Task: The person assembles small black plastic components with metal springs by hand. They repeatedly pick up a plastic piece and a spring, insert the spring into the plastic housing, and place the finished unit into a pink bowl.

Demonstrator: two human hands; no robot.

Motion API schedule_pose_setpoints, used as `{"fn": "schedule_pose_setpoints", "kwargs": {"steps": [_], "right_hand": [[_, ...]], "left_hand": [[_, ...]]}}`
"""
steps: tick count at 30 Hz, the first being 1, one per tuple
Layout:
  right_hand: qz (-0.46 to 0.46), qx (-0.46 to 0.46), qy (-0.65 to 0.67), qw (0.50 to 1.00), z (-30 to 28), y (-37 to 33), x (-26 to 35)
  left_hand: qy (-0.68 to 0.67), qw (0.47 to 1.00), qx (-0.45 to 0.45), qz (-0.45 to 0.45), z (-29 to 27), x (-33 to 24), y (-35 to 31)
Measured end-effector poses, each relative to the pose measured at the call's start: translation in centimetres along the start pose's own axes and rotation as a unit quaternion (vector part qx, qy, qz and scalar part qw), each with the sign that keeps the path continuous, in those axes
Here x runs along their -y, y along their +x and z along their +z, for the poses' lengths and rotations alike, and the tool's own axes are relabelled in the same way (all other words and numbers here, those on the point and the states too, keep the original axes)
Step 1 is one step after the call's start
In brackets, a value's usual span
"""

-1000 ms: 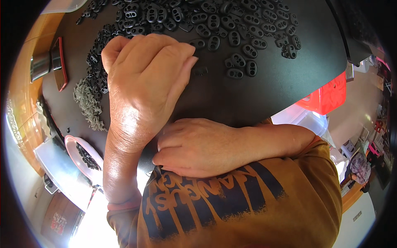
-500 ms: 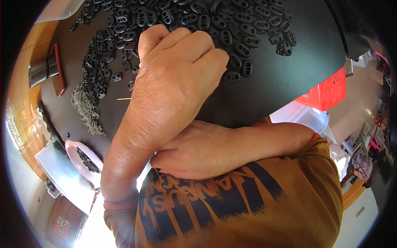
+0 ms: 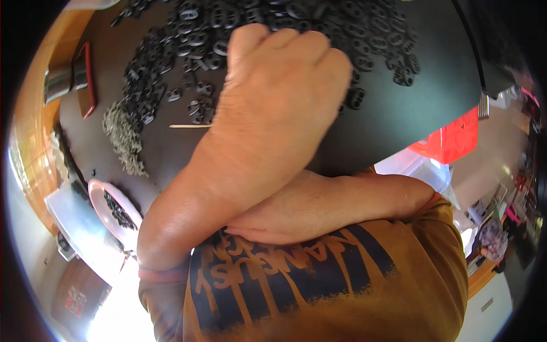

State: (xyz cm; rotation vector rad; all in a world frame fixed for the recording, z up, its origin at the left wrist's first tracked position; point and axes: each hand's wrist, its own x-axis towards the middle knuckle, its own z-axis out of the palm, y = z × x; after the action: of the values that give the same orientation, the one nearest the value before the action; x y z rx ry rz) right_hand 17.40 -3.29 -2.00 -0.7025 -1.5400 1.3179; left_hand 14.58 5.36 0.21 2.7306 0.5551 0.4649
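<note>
My left hand (image 3: 288, 85) is curled into a fist over the dark table, knuckles up, at the near edge of a heap of black two-hole plastic cord locks (image 3: 228, 17). Whatever its fingers may hold is hidden beneath it. My right arm crosses under the left forearm, with the right hand (image 3: 282, 214) low against my shirt; its fingers are mostly hidden. A thin wooden stick (image 3: 191, 126) lies left of my left wrist, beside a few loose black pieces (image 3: 196, 108). Smaller black plastic parts (image 3: 145, 85) form a band further left, ending at a grey pile of what look like small springs (image 3: 122, 137).
A pink-rimmed bowl (image 3: 97, 191) holding black pieces is at the lower left. A red-edged object (image 3: 87, 80) stands at the table's left edge. Beyond the right edge are a red plastic container (image 3: 456, 137) and a clear bin (image 3: 410, 165).
My left fist has moved to the right and slightly away from me, uncovering more of the wooden stick. The right hand has shifted slightly right, still under the left forearm.
</note>
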Motion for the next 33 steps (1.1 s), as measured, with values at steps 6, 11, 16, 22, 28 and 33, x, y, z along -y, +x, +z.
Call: {"fn": "schedule_pose_setpoints", "kwargs": {"steps": [6,11,16,22,28,33], "right_hand": [[-0.005,0.063,-0.033,0.997,-1.3,0.2,1.3],[-0.014,0.067,-0.085,0.994,-0.6,-0.4,0.3],[-0.036,0.034,-0.1,0.994,-0.3,-0.6,-0.3],[0.028,0.015,-0.129,0.991,-1.2,0.2,0.7],[-0.043,-0.035,-0.323,0.945,-3.5,3.0,1.0],[-0.015,-0.042,-0.463,0.885,-3.2,4.0,-0.3]], "left_hand": [[-0.058,0.997,-0.044,-0.04,-0.7,0.4,-1.6],[-0.044,0.991,-0.057,-0.115,-2.9,0.8,-5.3],[-0.122,0.957,-0.11,-0.238,-5.1,-0.3,-9.9],[-0.253,0.877,-0.186,-0.363,-5.1,-0.8,-14.3],[-0.281,0.868,-0.212,-0.35,-4.2,-0.3,-16.1],[-0.288,0.887,-0.197,-0.304,-4.3,0.6,-16.0]]}}
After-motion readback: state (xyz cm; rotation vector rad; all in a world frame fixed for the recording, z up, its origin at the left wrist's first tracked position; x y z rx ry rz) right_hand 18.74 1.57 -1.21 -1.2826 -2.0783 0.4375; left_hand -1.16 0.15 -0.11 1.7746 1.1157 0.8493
